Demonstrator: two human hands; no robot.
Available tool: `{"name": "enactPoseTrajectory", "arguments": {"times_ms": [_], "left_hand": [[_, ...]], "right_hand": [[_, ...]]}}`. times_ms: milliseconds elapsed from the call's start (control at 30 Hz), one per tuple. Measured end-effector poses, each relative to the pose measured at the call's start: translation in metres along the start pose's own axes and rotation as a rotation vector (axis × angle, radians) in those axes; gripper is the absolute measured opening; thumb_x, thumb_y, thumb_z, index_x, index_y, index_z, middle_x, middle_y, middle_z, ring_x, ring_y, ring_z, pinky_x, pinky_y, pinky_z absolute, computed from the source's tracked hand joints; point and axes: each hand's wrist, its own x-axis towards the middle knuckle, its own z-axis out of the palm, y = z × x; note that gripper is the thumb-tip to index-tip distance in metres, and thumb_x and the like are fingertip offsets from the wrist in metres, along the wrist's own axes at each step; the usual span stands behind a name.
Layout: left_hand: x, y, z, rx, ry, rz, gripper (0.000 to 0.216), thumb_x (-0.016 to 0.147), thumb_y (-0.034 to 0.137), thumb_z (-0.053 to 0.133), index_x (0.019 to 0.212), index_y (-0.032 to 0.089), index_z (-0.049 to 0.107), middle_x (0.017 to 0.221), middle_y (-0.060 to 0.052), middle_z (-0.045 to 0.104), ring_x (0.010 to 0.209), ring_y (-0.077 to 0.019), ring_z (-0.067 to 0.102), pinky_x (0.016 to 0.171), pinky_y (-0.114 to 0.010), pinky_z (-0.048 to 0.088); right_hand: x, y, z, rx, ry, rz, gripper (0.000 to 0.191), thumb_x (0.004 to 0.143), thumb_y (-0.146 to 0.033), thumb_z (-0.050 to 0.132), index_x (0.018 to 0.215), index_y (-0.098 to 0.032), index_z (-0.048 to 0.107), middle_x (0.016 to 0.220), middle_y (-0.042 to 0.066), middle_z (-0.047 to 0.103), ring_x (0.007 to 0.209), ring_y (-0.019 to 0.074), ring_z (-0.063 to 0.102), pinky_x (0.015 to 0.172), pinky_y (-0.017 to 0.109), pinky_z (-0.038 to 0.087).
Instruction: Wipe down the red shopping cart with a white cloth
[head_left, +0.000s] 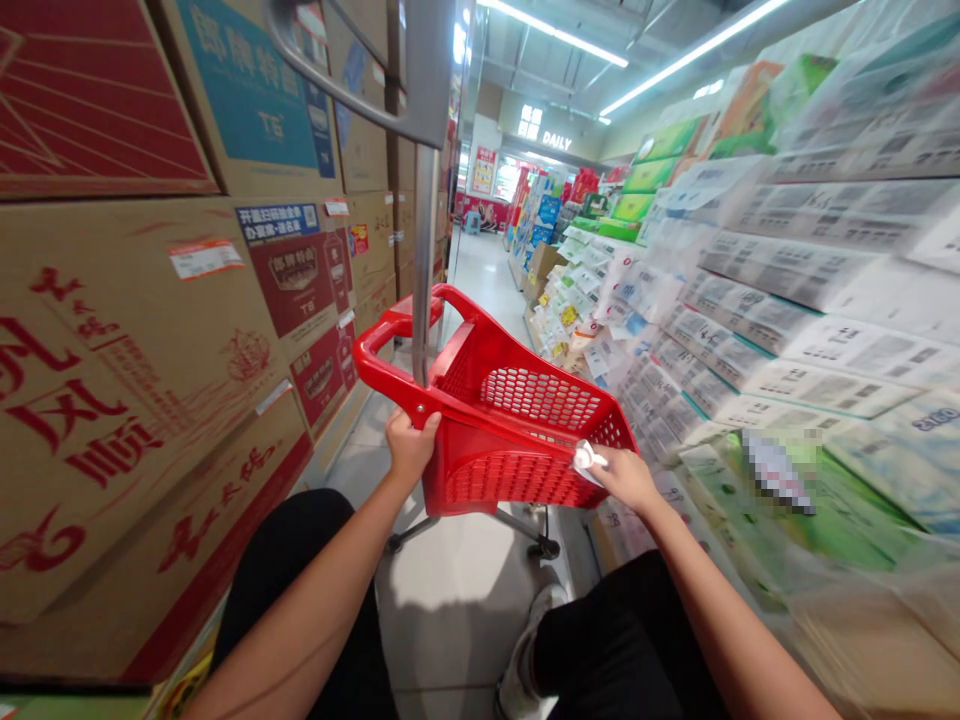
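A red plastic shopping basket on a wheeled frame (510, 420) stands tilted in the aisle in front of me, with a metal pole (424, 270) rising from its near edge. My left hand (409, 445) is closed round the basket's near left rim. My right hand (626, 475) rests against the basket's right side and is closed on a small crumpled white thing (586, 458) that I cannot name. The basket looks empty inside. My knees in dark trousers show below.
Stacked brown cartons with red print (150, 380) form a wall on the left. Shelves of wrapped paper packs (787, 330) line the right. The narrow tiled aisle (480, 270) runs ahead to further displays. One caster (551, 548) of the basket frame sits on the floor.
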Motion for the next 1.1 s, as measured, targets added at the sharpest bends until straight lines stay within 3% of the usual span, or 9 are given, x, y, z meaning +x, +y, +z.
{"name": "enactPoseTrajectory", "arguments": {"times_ms": [100, 333, 467, 533, 633, 867, 933, 1033, 1100], "left_hand": [[-0.011, 0.009, 0.008, -0.003, 0.038, -0.01, 0.036, 0.087, 0.048, 0.044, 0.067, 0.02, 0.055, 0.075, -0.006, 0.059, 0.076, -0.0217, 0.056, 0.076, -0.037, 0.046], [-0.031, 0.024, 0.029, -0.052, -0.01, 0.042, 0.042, 0.095, 0.045, 0.033, 0.087, 0.017, 0.064, 0.09, -0.013, 0.064, 0.089, -0.0267, 0.059, 0.081, -0.041, 0.046], [-0.03, 0.02, 0.029, -0.059, -0.045, 0.071, 0.042, 0.095, 0.045, 0.036, 0.09, 0.017, 0.065, 0.091, -0.013, 0.065, 0.091, -0.0269, 0.06, 0.083, -0.041, 0.046], [-0.026, 0.014, 0.024, -0.026, -0.07, 0.07, 0.041, 0.095, 0.047, 0.037, 0.082, 0.019, 0.064, 0.085, -0.011, 0.064, 0.088, -0.0259, 0.059, 0.081, -0.04, 0.045], [-0.018, 0.008, 0.013, 0.033, -0.118, 0.062, 0.042, 0.094, 0.049, 0.039, 0.074, 0.02, 0.061, 0.078, -0.008, 0.061, 0.083, -0.0243, 0.058, 0.078, -0.037, 0.044], [-0.005, 0.001, -0.004, 0.055, -0.127, 0.097, 0.04, 0.094, 0.05, 0.038, 0.077, 0.02, 0.059, 0.079, -0.007, 0.059, 0.085, -0.024, 0.057, 0.077, -0.036, 0.043], [-0.008, -0.001, -0.003, 0.058, -0.124, 0.087, 0.041, 0.094, 0.05, 0.037, 0.076, 0.02, 0.059, 0.078, -0.007, 0.059, 0.082, -0.0238, 0.057, 0.076, -0.037, 0.043], [-0.016, -0.001, 0.004, 0.05, -0.096, 0.077, 0.044, 0.095, 0.049, 0.031, 0.077, 0.02, 0.059, 0.079, -0.009, 0.06, 0.081, -0.0242, 0.057, 0.076, -0.038, 0.043], [-0.021, -0.001, 0.01, 0.056, -0.07, 0.08, 0.046, 0.095, 0.049, 0.028, 0.08, 0.019, 0.059, 0.082, -0.011, 0.061, 0.082, -0.025, 0.057, 0.078, -0.039, 0.044]], "right_hand": [[0.011, -0.015, -0.004, 0.004, -0.015, -0.019, 0.042, 0.096, -0.056, 0.044, 0.092, -0.024, 0.071, 0.089, 0.004, 0.075, 0.084, 0.0213, 0.069, 0.065, 0.025, 0.032], [0.063, -0.136, -0.015, 0.029, 0.088, -0.16, 0.052, 0.1, -0.06, 0.036, 0.094, -0.022, 0.071, 0.088, 0.006, 0.074, 0.081, 0.0202, 0.067, 0.063, 0.025, 0.027], [0.075, -0.171, -0.016, 0.088, 0.119, -0.221, 0.05, 0.101, -0.06, 0.034, 0.101, -0.024, 0.069, 0.095, 0.004, 0.075, 0.089, 0.0205, 0.067, 0.066, 0.025, 0.029], [0.074, -0.166, -0.013, 0.087, 0.119, -0.219, 0.049, 0.101, -0.058, 0.034, 0.105, -0.025, 0.069, 0.098, 0.004, 0.075, 0.091, 0.0206, 0.067, 0.068, 0.024, 0.031], [0.066, -0.135, -0.007, 0.025, 0.105, -0.17, 0.047, 0.101, -0.056, 0.035, 0.108, -0.025, 0.07, 0.098, 0.005, 0.075, 0.09, 0.0211, 0.067, 0.07, 0.025, 0.033], [0.023, -0.003, 0.007, -0.14, 0.064, 0.072, 0.046, 0.095, -0.058, 0.044, 0.111, -0.025, 0.071, 0.094, 0.008, 0.076, 0.086, 0.0232, 0.069, 0.066, 0.026, 0.035], [0.011, 0.024, 0.007, -0.136, 0.045, 0.106, 0.044, 0.094, -0.056, 0.045, 0.109, -0.024, 0.072, 0.093, 0.008, 0.076, 0.085, 0.0234, 0.069, 0.065, 0.026, 0.035], [0.002, 0.032, 0.004, -0.131, 0.026, 0.105, 0.042, 0.093, -0.054, 0.046, 0.112, -0.025, 0.071, 0.093, 0.007, 0.075, 0.086, 0.0236, 0.069, 0.065, 0.026, 0.035], [0.004, 0.015, -0.001, -0.134, 0.009, 0.086, 0.041, 0.092, -0.051, 0.047, 0.111, -0.025, 0.071, 0.093, 0.007, 0.075, 0.087, 0.0233, 0.069, 0.066, 0.026, 0.036]]}}
